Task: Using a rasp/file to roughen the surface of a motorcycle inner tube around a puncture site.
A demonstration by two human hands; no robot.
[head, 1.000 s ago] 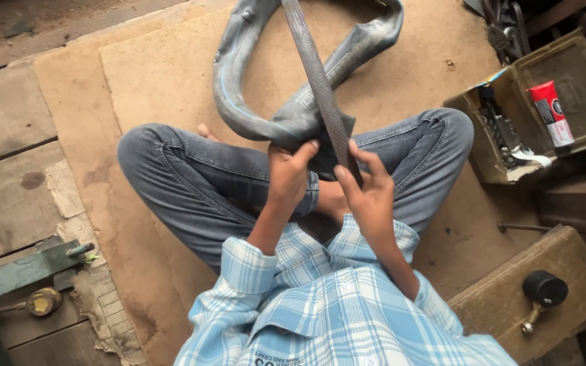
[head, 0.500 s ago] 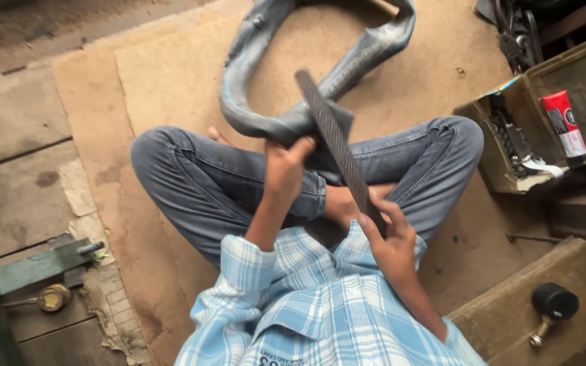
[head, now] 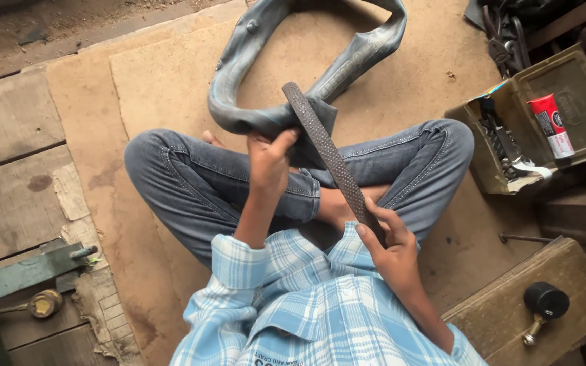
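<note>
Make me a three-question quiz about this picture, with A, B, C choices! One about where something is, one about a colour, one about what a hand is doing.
1. Where does the red tube lie?
A. in the open box on the right
B. on the person's knee
C. on the wooden boards on the left

2. What colour is the shirt?
A. plain black
B. blue and white checks
C. yellow

3. What is the right hand doing?
A. lying flat on the floor
B. holding the lower end of the long rasp
C. reaching into the box

Answers:
1. A, it rests inside the olive box.
2. B, pale blue squares on white.
3. B, its fingers wrap the rasp's end, while the left hand pinches the rubber tube.
</note>
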